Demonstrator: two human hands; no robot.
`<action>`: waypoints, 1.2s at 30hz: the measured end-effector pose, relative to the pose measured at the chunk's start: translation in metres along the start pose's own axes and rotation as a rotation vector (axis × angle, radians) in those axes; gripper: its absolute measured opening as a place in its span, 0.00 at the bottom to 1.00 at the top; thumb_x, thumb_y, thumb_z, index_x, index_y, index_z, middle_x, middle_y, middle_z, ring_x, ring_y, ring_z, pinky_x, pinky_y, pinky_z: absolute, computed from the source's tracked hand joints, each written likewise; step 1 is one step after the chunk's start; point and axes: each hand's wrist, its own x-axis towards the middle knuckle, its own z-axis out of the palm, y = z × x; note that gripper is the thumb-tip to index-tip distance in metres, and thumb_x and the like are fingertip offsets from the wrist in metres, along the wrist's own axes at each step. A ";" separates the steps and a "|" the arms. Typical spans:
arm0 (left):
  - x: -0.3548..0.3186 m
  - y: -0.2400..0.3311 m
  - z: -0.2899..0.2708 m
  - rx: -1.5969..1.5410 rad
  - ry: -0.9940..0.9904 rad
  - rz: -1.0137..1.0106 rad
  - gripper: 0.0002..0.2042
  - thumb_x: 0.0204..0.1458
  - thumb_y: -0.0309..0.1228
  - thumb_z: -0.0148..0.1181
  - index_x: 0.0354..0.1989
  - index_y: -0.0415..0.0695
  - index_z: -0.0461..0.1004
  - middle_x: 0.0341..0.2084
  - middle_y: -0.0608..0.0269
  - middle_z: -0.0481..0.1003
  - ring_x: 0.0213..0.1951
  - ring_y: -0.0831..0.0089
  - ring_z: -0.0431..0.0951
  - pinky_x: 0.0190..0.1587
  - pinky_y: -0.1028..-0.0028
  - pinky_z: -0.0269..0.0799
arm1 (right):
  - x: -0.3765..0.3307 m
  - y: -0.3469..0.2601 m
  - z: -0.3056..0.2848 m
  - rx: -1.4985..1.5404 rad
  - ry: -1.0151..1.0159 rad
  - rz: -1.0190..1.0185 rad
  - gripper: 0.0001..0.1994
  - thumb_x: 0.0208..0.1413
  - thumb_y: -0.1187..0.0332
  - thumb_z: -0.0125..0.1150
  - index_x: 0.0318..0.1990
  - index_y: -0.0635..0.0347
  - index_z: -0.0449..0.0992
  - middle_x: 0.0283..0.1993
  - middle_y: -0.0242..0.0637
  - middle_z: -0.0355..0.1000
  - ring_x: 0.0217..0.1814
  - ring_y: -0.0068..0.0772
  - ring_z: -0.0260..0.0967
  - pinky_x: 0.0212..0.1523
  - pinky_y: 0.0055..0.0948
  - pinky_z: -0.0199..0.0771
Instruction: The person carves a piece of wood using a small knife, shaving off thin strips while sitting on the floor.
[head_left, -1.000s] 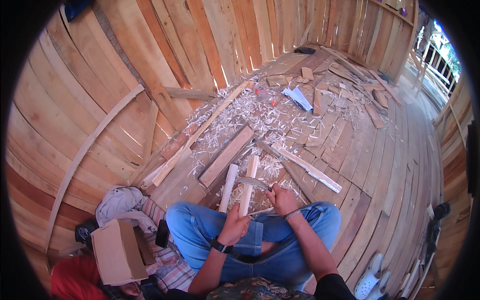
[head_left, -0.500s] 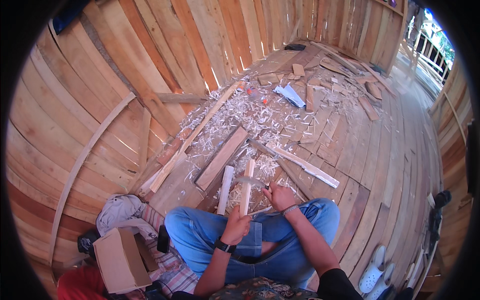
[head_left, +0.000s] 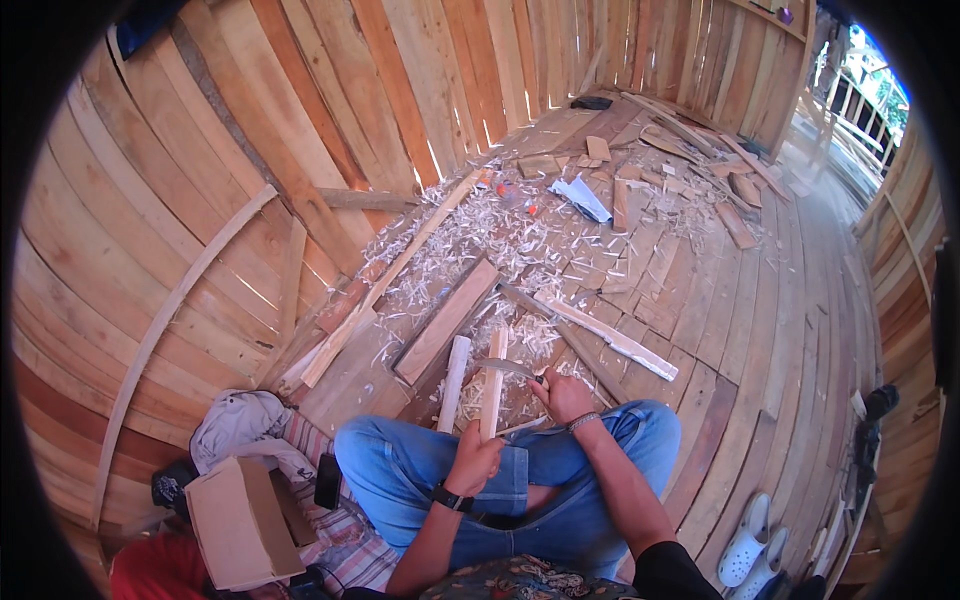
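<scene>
"Handling a curved, dark grey metal knife (head_left: 514,368) like this, what would you mind first?"

"The left hand (head_left: 474,460). Its fingers are wrapped round the near end of a pale, squared wooden strip (head_left: 492,398), and the blade crosses well apart from them. I'd guard that gap, since a slip toward the body could run straight at the knuckles."

"And the right hand (head_left: 566,397)?"

"Clenched on the knife's handle, which the fist mostly hides. I'd lay the blade nearly flat and take long, thin passes; a steep edge would probably dig in and tear the grain."

"Is the edge biting now?"

"It lies across the strip, nearer the far end, but the contact is too small to judge."

"Where is the strip against the hands, then?"

"It sticks up out of the left fist, pointing away from the body toward the curled, pale wood shavings (head_left: 490,240). The right hand is near it, on its right, with only the knife bridging the space between. Just beside it on the left lies a whitish wooden rod (head_left: 454,383), untouched."

"Anything to steady the work?"

"Perhaps bracing the left forearm against the crossed legs in blue denim jeans (head_left: 400,450); that ought to cut down wobble."
</scene>
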 end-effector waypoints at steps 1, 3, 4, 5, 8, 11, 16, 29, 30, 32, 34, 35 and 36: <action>0.000 -0.001 -0.001 -0.004 0.013 0.001 0.11 0.51 0.19 0.49 0.41 0.42 0.59 0.17 0.69 0.61 0.11 0.84 0.58 0.10 0.80 0.51 | -0.001 -0.002 0.000 0.016 -0.002 -0.005 0.23 0.60 0.45 0.48 0.34 0.59 0.69 0.22 0.53 0.72 0.27 0.57 0.73 0.29 0.51 0.72; 0.002 -0.003 0.000 -0.014 0.031 0.002 0.09 0.52 0.19 0.50 0.39 0.41 0.59 0.16 0.68 0.61 0.10 0.82 0.59 0.10 0.78 0.53 | -0.005 -0.003 0.004 0.038 -0.004 -0.011 0.23 0.60 0.45 0.48 0.34 0.59 0.70 0.22 0.53 0.72 0.27 0.57 0.73 0.29 0.52 0.72; 0.005 -0.006 -0.001 -0.052 0.007 -0.015 0.09 0.52 0.20 0.50 0.39 0.42 0.59 0.16 0.69 0.61 0.10 0.82 0.59 0.10 0.78 0.53 | -0.010 -0.004 0.011 0.044 -0.002 -0.012 0.24 0.60 0.44 0.47 0.35 0.59 0.70 0.22 0.52 0.73 0.27 0.56 0.74 0.29 0.51 0.72; 0.009 -0.009 -0.004 -0.090 -0.016 -0.031 0.09 0.52 0.20 0.50 0.39 0.42 0.59 0.16 0.69 0.61 0.10 0.82 0.59 0.10 0.78 0.54 | -0.013 -0.002 0.015 0.051 -0.001 -0.013 0.25 0.60 0.43 0.47 0.35 0.59 0.71 0.23 0.51 0.74 0.26 0.54 0.74 0.28 0.51 0.73; 0.008 -0.014 -0.007 -0.105 -0.048 -0.050 0.10 0.52 0.20 0.51 0.40 0.43 0.59 0.16 0.69 0.61 0.11 0.82 0.60 0.10 0.78 0.53 | -0.008 0.000 0.006 0.099 -0.045 -0.032 0.25 0.60 0.43 0.47 0.34 0.59 0.71 0.23 0.51 0.73 0.26 0.54 0.74 0.28 0.51 0.73; 0.009 -0.017 -0.004 -0.065 -0.023 -0.062 0.10 0.52 0.20 0.51 0.41 0.43 0.59 0.16 0.70 0.61 0.11 0.83 0.60 0.10 0.79 0.53 | 0.000 -0.001 0.009 0.027 -0.064 0.000 0.22 0.61 0.46 0.48 0.37 0.59 0.71 0.22 0.53 0.73 0.28 0.58 0.73 0.29 0.52 0.72; 0.004 -0.022 -0.013 -0.025 0.002 -0.072 0.12 0.52 0.20 0.51 0.43 0.43 0.59 0.15 0.70 0.60 0.11 0.83 0.59 0.10 0.79 0.53 | -0.018 -0.011 0.004 0.060 -0.140 -0.081 0.24 0.61 0.45 0.48 0.33 0.61 0.69 0.22 0.53 0.72 0.27 0.59 0.73 0.30 0.53 0.72; -0.014 -0.026 -0.006 0.006 -0.033 -0.071 0.12 0.53 0.20 0.52 0.43 0.42 0.59 0.16 0.70 0.61 0.10 0.83 0.60 0.09 0.79 0.54 | 0.000 0.001 0.003 0.128 -0.003 0.039 0.26 0.61 0.44 0.46 0.37 0.63 0.71 0.22 0.55 0.73 0.28 0.60 0.73 0.29 0.52 0.72; -0.011 -0.024 -0.010 -0.003 -0.003 -0.067 0.11 0.53 0.20 0.52 0.43 0.42 0.59 0.16 0.70 0.61 0.10 0.83 0.60 0.09 0.79 0.54 | -0.011 -0.004 0.000 0.108 -0.057 -0.051 0.26 0.61 0.44 0.47 0.37 0.63 0.71 0.22 0.55 0.73 0.28 0.60 0.73 0.29 0.52 0.72; -0.012 -0.020 -0.020 0.010 0.032 -0.054 0.11 0.53 0.20 0.52 0.43 0.40 0.59 0.16 0.69 0.62 0.10 0.83 0.60 0.09 0.79 0.54 | -0.016 -0.008 -0.006 0.115 -0.107 -0.099 0.24 0.61 0.45 0.47 0.37 0.62 0.70 0.23 0.54 0.73 0.29 0.59 0.73 0.29 0.52 0.72; -0.014 -0.008 -0.015 0.067 0.037 -0.015 0.11 0.53 0.20 0.51 0.43 0.40 0.60 0.16 0.69 0.62 0.10 0.83 0.60 0.09 0.79 0.53 | -0.015 -0.004 -0.013 0.159 -0.110 -0.011 0.22 0.61 0.47 0.48 0.39 0.60 0.69 0.24 0.53 0.73 0.30 0.59 0.73 0.31 0.53 0.71; -0.014 -0.005 -0.013 0.094 0.041 0.005 0.11 0.53 0.20 0.51 0.44 0.40 0.60 0.16 0.69 0.62 0.10 0.83 0.60 0.09 0.79 0.53 | -0.017 -0.005 -0.009 0.147 -0.103 -0.058 0.22 0.61 0.47 0.48 0.39 0.60 0.69 0.24 0.53 0.73 0.30 0.58 0.73 0.31 0.52 0.71; -0.013 -0.004 -0.014 0.071 0.033 -0.005 0.12 0.53 0.20 0.51 0.44 0.40 0.60 0.16 0.69 0.62 0.10 0.83 0.60 0.09 0.79 0.53 | -0.019 -0.009 -0.004 0.137 -0.089 -0.103 0.21 0.61 0.47 0.48 0.39 0.59 0.69 0.24 0.53 0.73 0.30 0.58 0.73 0.31 0.52 0.71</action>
